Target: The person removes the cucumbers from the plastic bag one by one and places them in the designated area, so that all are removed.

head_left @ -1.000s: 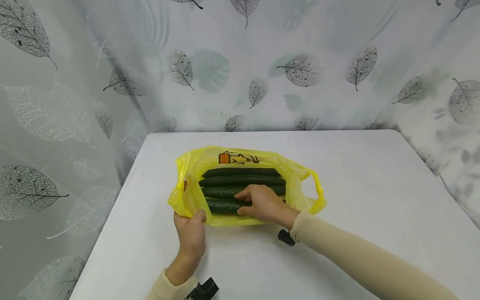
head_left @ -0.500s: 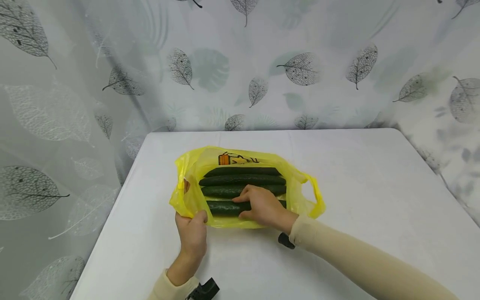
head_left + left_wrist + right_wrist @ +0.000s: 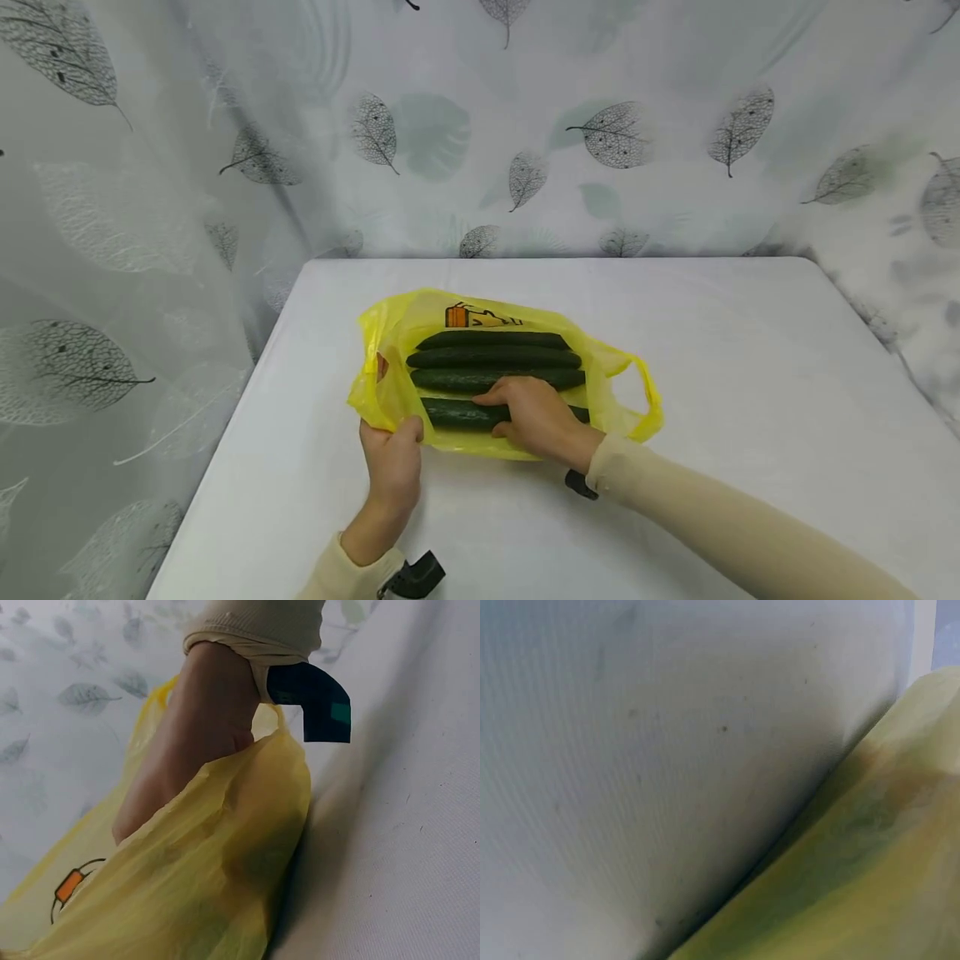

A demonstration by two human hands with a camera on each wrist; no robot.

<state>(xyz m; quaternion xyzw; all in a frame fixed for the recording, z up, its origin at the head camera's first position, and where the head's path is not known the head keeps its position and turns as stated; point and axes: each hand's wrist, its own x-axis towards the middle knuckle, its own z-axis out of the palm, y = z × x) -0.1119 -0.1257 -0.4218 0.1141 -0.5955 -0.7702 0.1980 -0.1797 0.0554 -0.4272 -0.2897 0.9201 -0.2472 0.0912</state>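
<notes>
- left hand (image 3: pixel 393 467) has the near left corner of the bag (image 3: pixel 390 333) pinched, thumb over the edge. plastic looks thin, so a hard tug there might stretch or rip it.
- inside the bag, the front cucumber (image 3: pixel 461 412) lies lengthwise along the near side, with the other three (image 3: pixel 493 357) lined up behind it. tilt the bag and i'd guess they roll together.
- right hand (image 3: pixel 543 421) reaches in over the bag's near edge, thumb and fingers gripping the front cucumber. skin looks slick, so a light grip could slip, or an end could snag the bag's wall.
- the bag's right handle (image 3: pixel 654 404) is unheld, just beside the sleeve (image 3: pixel 697 492); could hook it.
</notes>
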